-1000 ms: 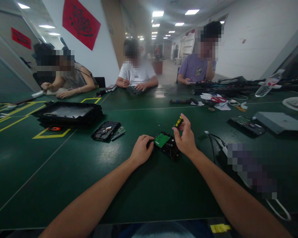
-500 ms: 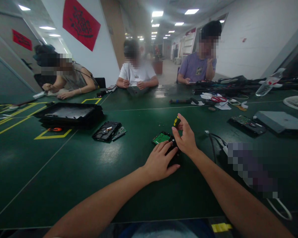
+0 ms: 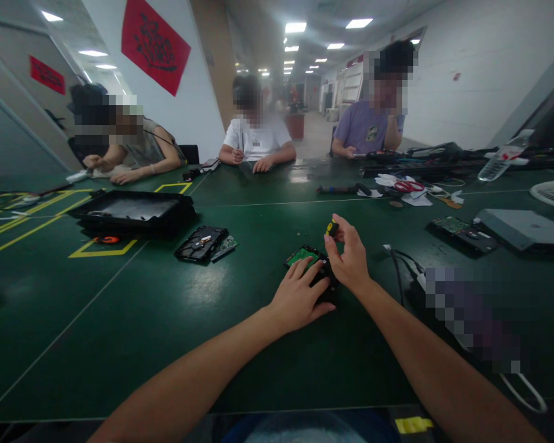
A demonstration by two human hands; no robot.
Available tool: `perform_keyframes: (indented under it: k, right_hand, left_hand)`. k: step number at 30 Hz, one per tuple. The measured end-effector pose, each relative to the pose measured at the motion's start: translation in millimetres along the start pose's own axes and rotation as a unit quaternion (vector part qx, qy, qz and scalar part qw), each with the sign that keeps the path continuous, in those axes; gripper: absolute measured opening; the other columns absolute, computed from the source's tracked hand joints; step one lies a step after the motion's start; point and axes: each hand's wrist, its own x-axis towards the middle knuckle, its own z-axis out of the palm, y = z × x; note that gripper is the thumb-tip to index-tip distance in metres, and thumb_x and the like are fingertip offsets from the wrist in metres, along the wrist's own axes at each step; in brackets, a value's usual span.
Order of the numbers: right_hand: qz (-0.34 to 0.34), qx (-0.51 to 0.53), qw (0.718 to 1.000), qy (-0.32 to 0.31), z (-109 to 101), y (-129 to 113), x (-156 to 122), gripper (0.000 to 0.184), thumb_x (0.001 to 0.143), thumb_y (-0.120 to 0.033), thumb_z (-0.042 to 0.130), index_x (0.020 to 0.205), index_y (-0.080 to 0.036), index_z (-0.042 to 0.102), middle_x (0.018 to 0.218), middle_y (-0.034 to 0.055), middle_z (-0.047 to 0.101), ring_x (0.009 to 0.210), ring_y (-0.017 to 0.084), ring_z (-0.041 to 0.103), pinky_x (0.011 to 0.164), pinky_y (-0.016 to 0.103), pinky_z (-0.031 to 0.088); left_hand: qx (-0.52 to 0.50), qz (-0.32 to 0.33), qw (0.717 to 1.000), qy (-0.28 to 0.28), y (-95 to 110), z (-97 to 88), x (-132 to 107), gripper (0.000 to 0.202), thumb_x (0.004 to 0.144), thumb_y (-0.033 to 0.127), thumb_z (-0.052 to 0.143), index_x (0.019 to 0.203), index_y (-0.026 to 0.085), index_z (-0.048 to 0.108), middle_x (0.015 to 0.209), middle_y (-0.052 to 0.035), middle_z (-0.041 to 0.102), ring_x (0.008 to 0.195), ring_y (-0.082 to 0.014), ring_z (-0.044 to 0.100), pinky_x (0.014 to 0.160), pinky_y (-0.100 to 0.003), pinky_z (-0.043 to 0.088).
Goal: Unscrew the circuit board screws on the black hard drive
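My right hand [image 3: 351,258] pinches the black-and-yellow handle of a screwdriver [image 3: 332,227], which stands up above a hard drive; the shaft and tip are hidden behind my hand. The hard drive [image 3: 305,251] lies on the table with a green circuit board showing at its far left corner. My left hand [image 3: 298,298] rests on the drive with fingers spread over its near left side and the thumb stretched along its near edge. A few tiny bits [image 3: 301,234], perhaps screws, lie just beyond the drive.
Left stand an opened hard drive [image 3: 202,243] beside a loose circuit board [image 3: 225,248], and a black tray [image 3: 133,212]. Right lie another drive [image 3: 461,235], a grey metal case [image 3: 526,227], a cable [image 3: 399,271] and a blurred-out object. Three people sit across the table, near a plastic bottle [image 3: 505,157].
The view has shifted slightly. Both hands stay at the hard drive, the screwdriver still in my right fingers. The middle person's hand across the table has lowered a little.
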Motion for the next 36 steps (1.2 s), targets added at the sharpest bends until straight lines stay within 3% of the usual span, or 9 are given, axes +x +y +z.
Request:
perform_keyframes:
  k: [6, 11, 16, 24, 31, 36]
  right_hand:
    - [-0.008, -0.005, 1.0, 0.013, -2.6, -4.8, 1.6, 0.05, 0.106, -0.034, 0.061, 0.155, -0.031, 0.051, 0.126, 0.0107, 0.067, 0.1, 0.026, 0.07, 0.093, 0.048, 0.063]
    - [-0.03, -0.019, 0.999, 0.035, -7.8, -8.8, 4.5, 0.043, 0.106, -0.035, 0.063, 0.148, -0.03, 0.058, 0.122, 0.0101, 0.067, 0.096, 0.024, 0.069, 0.087, 0.045, 0.063]
    - [-0.053, -0.032, 0.996, 0.058, -12.2, -15.0, 7.8, 0.037, 0.105, -0.031, 0.065, 0.142, -0.028, 0.064, 0.117, 0.0104, 0.066, 0.097, 0.024, 0.067, 0.082, 0.042, 0.061]
    - [-0.071, -0.034, 0.994, 0.071, -13.7, -20.7, 12.5, 0.031, 0.107, -0.03, 0.062, 0.137, -0.028, 0.07, 0.116, 0.0103, 0.067, 0.096, 0.023, 0.068, 0.078, 0.04, 0.061]
    - [-0.036, -0.046, 0.995, 0.079, -20.7, -18.7, 17.0, 0.027, 0.108, -0.037, 0.059, 0.126, -0.026, 0.076, 0.113, 0.0117, 0.07, 0.095, 0.024, 0.069, 0.077, 0.042, 0.061]
    - [-0.037, -0.04, 0.995, 0.083, -21.9, -20.2, 14.1, 0.021, 0.108, -0.037, 0.06, 0.115, -0.026, 0.077, 0.103, 0.0094, 0.071, 0.086, 0.022, 0.068, 0.072, 0.039, 0.058]
  left_hand:
    - [0.012, 0.005, 1.0, 0.023, -1.1, 0.0, -1.0, 0.063, 0.097, 0.074, 0.062, 0.129, 0.021, 0.072, 0.156, -0.0207, 0.053, 0.152, -0.0473, 0.043, 0.124, -0.066, 0.039]
    - [0.022, 0.021, 0.999, 0.044, -1.9, 2.6, -3.7, 0.057, 0.097, 0.072, 0.065, 0.117, 0.02, 0.075, 0.153, -0.0194, 0.056, 0.152, -0.0431, 0.044, 0.125, -0.062, 0.04]
    - [0.016, 0.03, 0.998, 0.057, -3.0, 4.9, -2.6, 0.064, 0.095, 0.079, 0.061, 0.112, 0.019, 0.075, 0.148, -0.0195, 0.06, 0.149, -0.0414, 0.048, 0.125, -0.061, 0.041]
    - [0.038, 0.028, 0.997, 0.065, -4.9, 4.2, 1.5, 0.061, 0.096, 0.076, 0.063, 0.109, 0.018, 0.075, 0.144, -0.0202, 0.063, 0.146, -0.0414, 0.051, 0.124, -0.061, 0.042]
    - [0.056, -0.008, 0.996, 0.069, -10.4, 4.3, -2.9, 0.031, 0.104, 0.047, 0.067, 0.109, 0.017, 0.074, 0.145, -0.0189, 0.064, 0.145, -0.0388, 0.054, 0.123, -0.058, 0.044]
    - [0.006, -0.057, 0.996, 0.061, -19.1, 7.8, -13.0, 0.019, 0.105, 0.031, 0.065, 0.119, 0.018, 0.069, 0.144, -0.0163, 0.065, 0.143, -0.0343, 0.055, 0.12, -0.054, 0.048]
